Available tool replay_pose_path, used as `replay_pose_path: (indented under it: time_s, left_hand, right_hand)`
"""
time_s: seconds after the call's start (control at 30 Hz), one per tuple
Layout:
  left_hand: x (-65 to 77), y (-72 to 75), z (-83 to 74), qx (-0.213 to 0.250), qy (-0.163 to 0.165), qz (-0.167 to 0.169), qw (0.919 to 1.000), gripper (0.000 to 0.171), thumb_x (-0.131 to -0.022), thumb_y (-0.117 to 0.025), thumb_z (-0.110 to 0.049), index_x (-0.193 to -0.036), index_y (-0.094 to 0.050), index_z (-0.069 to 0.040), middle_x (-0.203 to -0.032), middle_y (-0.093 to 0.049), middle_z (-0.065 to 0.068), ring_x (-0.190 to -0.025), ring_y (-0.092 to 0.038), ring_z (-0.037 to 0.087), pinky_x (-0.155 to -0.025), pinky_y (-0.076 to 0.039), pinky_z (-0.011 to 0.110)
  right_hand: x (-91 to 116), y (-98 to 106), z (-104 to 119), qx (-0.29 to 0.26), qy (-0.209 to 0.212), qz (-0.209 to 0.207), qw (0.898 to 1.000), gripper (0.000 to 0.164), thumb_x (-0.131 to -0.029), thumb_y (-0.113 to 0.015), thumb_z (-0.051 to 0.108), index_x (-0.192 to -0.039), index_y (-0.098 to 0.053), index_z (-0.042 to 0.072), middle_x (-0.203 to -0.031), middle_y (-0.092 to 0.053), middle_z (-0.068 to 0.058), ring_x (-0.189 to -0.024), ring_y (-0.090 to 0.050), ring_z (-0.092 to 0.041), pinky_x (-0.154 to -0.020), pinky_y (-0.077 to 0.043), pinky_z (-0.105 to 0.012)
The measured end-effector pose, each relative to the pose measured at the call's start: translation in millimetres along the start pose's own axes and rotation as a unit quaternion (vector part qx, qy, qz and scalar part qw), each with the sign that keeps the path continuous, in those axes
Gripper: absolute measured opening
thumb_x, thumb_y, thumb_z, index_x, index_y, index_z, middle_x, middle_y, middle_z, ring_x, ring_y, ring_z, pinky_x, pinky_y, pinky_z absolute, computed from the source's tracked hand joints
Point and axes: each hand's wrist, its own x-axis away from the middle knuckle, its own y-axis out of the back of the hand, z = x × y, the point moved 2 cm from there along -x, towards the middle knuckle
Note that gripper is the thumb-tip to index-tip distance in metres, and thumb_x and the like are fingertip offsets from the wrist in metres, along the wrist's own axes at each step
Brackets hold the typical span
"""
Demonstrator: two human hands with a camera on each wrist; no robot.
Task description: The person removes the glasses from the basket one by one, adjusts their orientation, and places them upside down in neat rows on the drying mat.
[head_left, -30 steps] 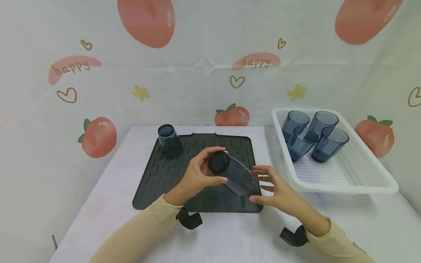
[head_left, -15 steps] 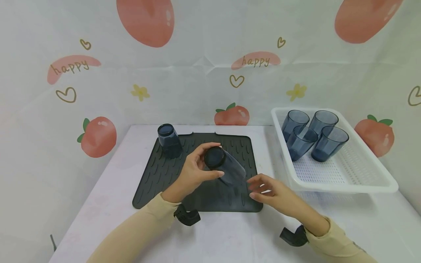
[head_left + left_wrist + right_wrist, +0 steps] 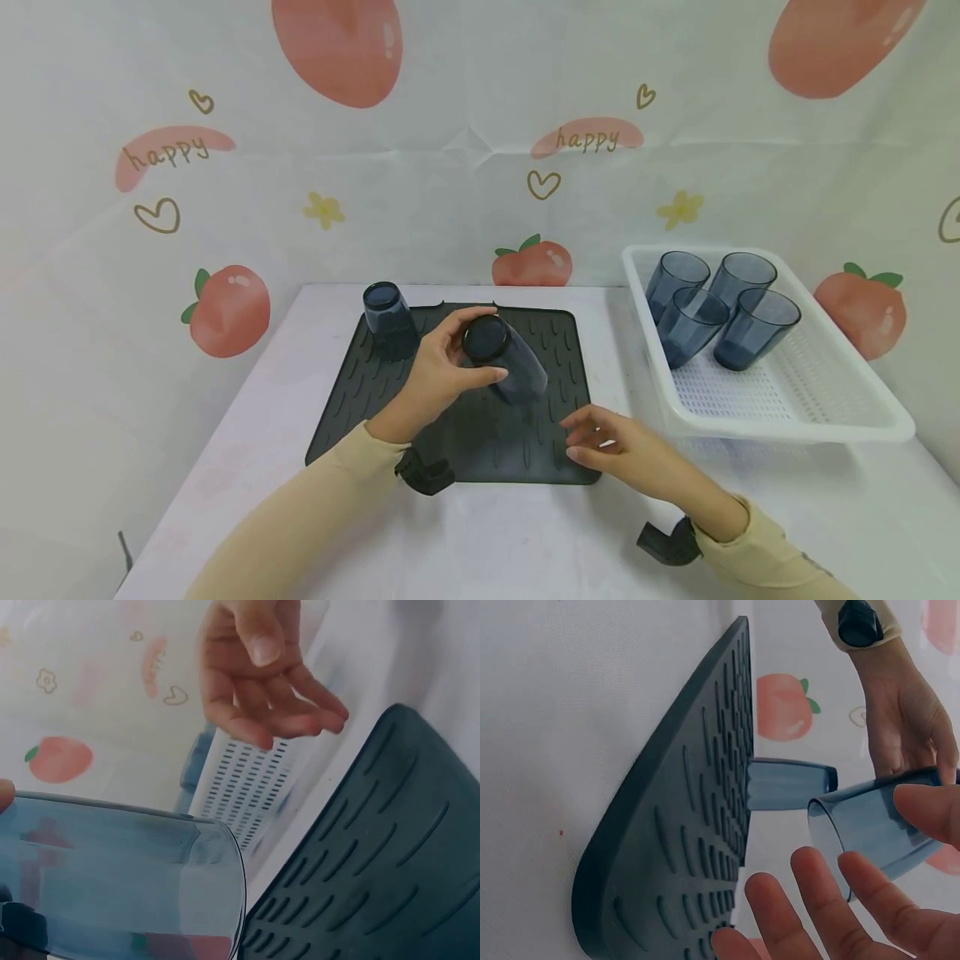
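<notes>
My left hand [image 3: 440,373] grips a blue-tinted drinking glass [image 3: 517,367] near its dark base, thumb on the near side. The glass is tilted, base up and mouth pointing down to the right, above the black ridged drying mat [image 3: 465,454]. In the left wrist view the glass [image 3: 127,862] lies across the lower left. My right hand [image 3: 626,450] hovers by the mat's front right corner with loosely bent fingers and holds nothing. A second blue glass [image 3: 392,321] stands upside down on the mat's back left corner.
At the right stands a white perforated basket [image 3: 795,432] holding several blue glasses [image 3: 761,321], mouths up. A patterned cloth [image 3: 450,192] hangs behind the white table [image 3: 525,542].
My left hand has carried the glass left and farther back, turning its mouth more downward. My right hand has come away from the glass's mouth end and relaxed its fingers.
</notes>
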Motion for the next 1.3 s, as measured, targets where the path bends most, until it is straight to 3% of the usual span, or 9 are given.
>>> replay_pose_path:
  time_s: [0.43, 0.63, 0.93, 1.3]
  left_hand:
    - [-25.5, 17.7, 2.0, -0.023, 0.016, -0.06, 0.9978, 0.071, -0.077, -0.073, 0.011, -0.14, -0.045, -0.004, -0.139, -0.047, 0.014, -0.129, -0.048, 0.024, -0.107, -0.041, 0.026]
    - [-37.7, 24.8, 8.8, -0.046, 0.029, -0.09, 0.9945, 0.07, -0.077, -0.074, 0.01, -0.138, -0.043, -0.004, -0.139, -0.047, 0.015, -0.132, -0.046, 0.023, -0.11, -0.038, 0.028]
    - [-57.2, 31.8, 18.0, -0.081, 0.035, -0.104, 0.9906, 0.066, -0.078, -0.074, 0.007, -0.136, -0.045, -0.005, -0.134, -0.051, 0.013, -0.127, -0.05, 0.023, -0.108, -0.041, 0.031]
    - [-70.6, 38.8, 35.2, -0.082, 0.065, -0.136, 0.9851, 0.069, -0.077, -0.075, 0.008, -0.137, -0.045, -0.004, -0.136, -0.05, 0.014, -0.128, -0.049, 0.023, -0.109, -0.041, 0.035]
  right_hand:
    - [2, -3, -1, -0.004, 0.003, -0.003, 1.0, 0.035, -0.092, -0.066, 0.028, -0.119, -0.06, 0.006, -0.106, -0.066, -0.009, -0.092, -0.064, -0.008, -0.075, -0.055, -0.023]
    - [1, -4, -2, -0.004, 0.01, -0.005, 1.0, 0.035, -0.092, -0.067, 0.027, -0.119, -0.06, 0.006, -0.105, -0.066, -0.009, -0.093, -0.063, -0.006, -0.075, -0.055, -0.023]
    - [1, -4, -6, -0.004, 0.005, -0.003, 1.0, 0.035, -0.093, -0.066, 0.028, -0.12, -0.06, 0.006, -0.106, -0.065, -0.01, -0.094, -0.063, -0.007, -0.076, -0.054, -0.023]
    - [1, -3, -6, -0.009, 0.006, -0.004, 1.0, 0.034, -0.093, -0.065, 0.026, -0.118, -0.059, 0.004, -0.106, -0.065, -0.013, -0.094, -0.062, -0.007, -0.077, -0.054, -0.024]
